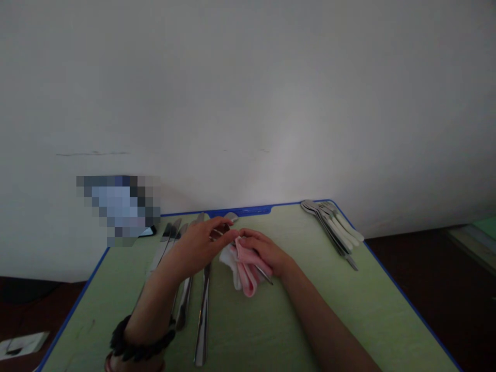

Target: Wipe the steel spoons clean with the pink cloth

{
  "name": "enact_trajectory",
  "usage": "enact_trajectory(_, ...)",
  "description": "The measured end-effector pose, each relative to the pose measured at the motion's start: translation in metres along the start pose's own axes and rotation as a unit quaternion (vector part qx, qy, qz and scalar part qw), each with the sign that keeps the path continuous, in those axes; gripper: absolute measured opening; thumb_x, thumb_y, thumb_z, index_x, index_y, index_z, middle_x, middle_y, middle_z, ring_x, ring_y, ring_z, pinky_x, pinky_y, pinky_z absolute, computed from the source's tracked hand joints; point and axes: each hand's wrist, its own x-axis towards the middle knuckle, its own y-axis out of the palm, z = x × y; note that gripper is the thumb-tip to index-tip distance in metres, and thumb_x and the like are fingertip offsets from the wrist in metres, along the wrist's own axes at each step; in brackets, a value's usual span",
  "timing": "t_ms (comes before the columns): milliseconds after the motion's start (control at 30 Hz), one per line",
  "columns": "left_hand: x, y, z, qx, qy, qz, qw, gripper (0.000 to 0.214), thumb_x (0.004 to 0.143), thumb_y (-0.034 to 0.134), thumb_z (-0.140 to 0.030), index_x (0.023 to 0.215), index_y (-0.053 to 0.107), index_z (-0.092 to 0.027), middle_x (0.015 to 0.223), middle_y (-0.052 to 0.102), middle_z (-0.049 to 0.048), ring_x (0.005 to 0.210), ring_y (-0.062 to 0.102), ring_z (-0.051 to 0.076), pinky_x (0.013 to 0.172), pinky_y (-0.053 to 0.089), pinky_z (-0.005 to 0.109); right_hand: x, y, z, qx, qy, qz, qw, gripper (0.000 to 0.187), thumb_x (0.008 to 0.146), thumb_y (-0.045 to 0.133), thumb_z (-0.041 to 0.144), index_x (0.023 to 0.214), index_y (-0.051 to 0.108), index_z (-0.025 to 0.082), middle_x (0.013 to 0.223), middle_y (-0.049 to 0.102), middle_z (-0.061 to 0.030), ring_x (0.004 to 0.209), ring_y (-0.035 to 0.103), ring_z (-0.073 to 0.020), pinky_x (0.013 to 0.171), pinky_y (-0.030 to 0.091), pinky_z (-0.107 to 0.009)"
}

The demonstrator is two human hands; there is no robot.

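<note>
My right hand is closed round a folded pink and white cloth, which hangs in loose folds over the table. A metal spoon runs through the cloth; its bowl shows past my left fingertips and its handle end sticks out below my right hand. My left hand curls its fingers and thumb at the bowl end, its thumb meeting the cloth; their exact contact is partly hidden. Beneath and beside my left forearm lie several metal table knives, handles toward me.
Spoons and white-handled forks lie stacked at the back right of the green, blue-edged table. A blurred-out device stands at the back left. A white wall rises right behind the table.
</note>
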Motion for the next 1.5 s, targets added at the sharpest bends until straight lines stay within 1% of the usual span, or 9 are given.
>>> enact_trajectory(333, -0.002, -0.003, -0.007, -0.033, -0.021, -0.043, 0.998, 0.036, 0.074, 0.058, -0.047, 0.095, 0.064, -0.018, 0.076, 0.071, 0.0037, 0.07, 0.067, 0.021, 0.066, 0.051, 0.029, -0.004, 0.002, 0.003, 0.027, -0.033, 0.06, 0.997, 0.025, 0.062, 0.071, 0.024, 0.085, 0.064, 0.02, 0.085, 0.061, 0.0014, 0.074, 0.054, -0.0103, 0.07, 0.041, -0.021)
enact_trajectory(500, -0.004, -0.011, -0.008, -0.037, -0.045, -0.101, 0.993, 0.039, 0.073, 0.059, -0.048, 0.098, 0.062, -0.019, 0.074, 0.071, 0.0019, 0.066, 0.068, 0.02, 0.06, 0.05, 0.025, -0.009, 0.003, 0.007, 0.008, -0.027, 0.164, 0.986, 0.065, 0.052, 0.079, 0.028, 0.113, 0.057, 0.022, 0.103, 0.06, -0.0018, 0.091, 0.054, -0.0148, 0.08, 0.041, -0.025)
enact_trajectory(600, -0.003, -0.013, -0.005, -0.056, -0.072, -0.155, 0.984, 0.04, 0.071, 0.061, -0.048, 0.098, 0.063, -0.019, 0.083, 0.071, 0.0032, 0.07, 0.069, 0.02, 0.062, 0.052, 0.025, -0.011, 0.001, 0.008, -0.03, -0.029, 0.181, 0.983, 0.079, 0.049, 0.08, 0.019, 0.122, 0.05, 0.024, 0.116, 0.055, -0.0017, 0.105, 0.05, -0.017, 0.088, 0.037, -0.026)
enact_trajectory(700, -0.003, -0.013, -0.004, -0.108, -0.075, -0.188, 0.973, 0.043, 0.069, 0.063, -0.048, 0.1, 0.062, -0.019, 0.092, 0.071, 0.005, 0.073, 0.069, 0.02, 0.065, 0.054, 0.026, -0.011, 0.0, 0.007, -0.058, -0.039, 0.144, 0.987, 0.075, 0.051, 0.077, 0.012, 0.121, 0.051, 0.023, 0.116, 0.055, -0.0011, 0.107, 0.048, -0.0168, 0.091, 0.035, -0.026)
enact_trajectory(833, -0.004, -0.013, -0.007, -0.114, -0.073, -0.209, 0.968, 0.044, 0.069, 0.065, -0.048, 0.102, 0.063, -0.018, 0.091, 0.071, 0.0051, 0.071, 0.07, 0.019, 0.064, 0.054, 0.026, -0.006, 0.002, 0.003, 0.025, -0.023, 0.069, 0.997, 0.053, 0.057, 0.071, 0.013, 0.108, 0.058, 0.022, 0.103, 0.061, 0.0005, 0.09, 0.055, -0.0132, 0.079, 0.041, -0.023)
enact_trajectory(1100, -0.006, -0.012, -0.011, -0.157, -0.061, -0.175, 0.97, 0.051, 0.07, 0.065, -0.049, 0.11, 0.062, -0.017, 0.079, 0.073, 0.0045, 0.075, 0.07, 0.022, 0.07, 0.056, 0.031, 0.004, 0.005, -0.004, 0.146, -0.027, -0.04, 0.988, 0.032, 0.066, 0.071, 0.031, 0.094, 0.065, 0.017, 0.083, 0.069, -0.0021, 0.067, 0.06, -0.012, 0.071, 0.046, -0.025)
enact_trajectory(1233, -0.004, -0.01, -0.007, -0.12, -0.05, -0.141, 0.982, 0.049, 0.072, 0.064, -0.046, 0.11, 0.062, -0.016, 0.085, 0.073, 0.0071, 0.077, 0.07, 0.023, 0.069, 0.055, 0.031, 0.005, 0.004, -0.004, 0.139, -0.042, -0.032, 0.989, 0.031, 0.066, 0.071, 0.034, 0.09, 0.066, 0.016, 0.078, 0.069, -0.0018, 0.066, 0.059, -0.0114, 0.07, 0.045, -0.023)
enact_trajectory(1400, -0.001, -0.006, -0.004, -0.119, -0.042, -0.132, 0.983, 0.047, 0.071, 0.065, -0.046, 0.109, 0.061, -0.018, 0.089, 0.073, 0.0069, 0.081, 0.069, 0.024, 0.071, 0.054, 0.032, 0.003, 0.002, -0.001, 0.14, -0.014, 0.028, 0.99, 0.048, 0.074, 0.053, 0.057, 0.089, 0.067, 0.014, 0.078, 0.067, -0.005, 0.075, 0.06, -0.016, 0.075, 0.044, -0.028)
enact_trajectory(1500, 0.0, -0.002, -0.007, -0.114, -0.029, -0.118, 0.986, 0.041, 0.072, 0.064, -0.041, 0.105, 0.062, -0.017, 0.089, 0.072, 0.0063, 0.077, 0.069, 0.022, 0.071, 0.054, 0.031, 0.001, 0.002, 0.001, 0.103, -0.041, 0.003, 0.994, 0.031, 0.071, 0.064, 0.044, 0.085, 0.066, 0.016, 0.08, 0.066, -0.002, 0.075, 0.058, -0.0137, 0.075, 0.042, -0.026)
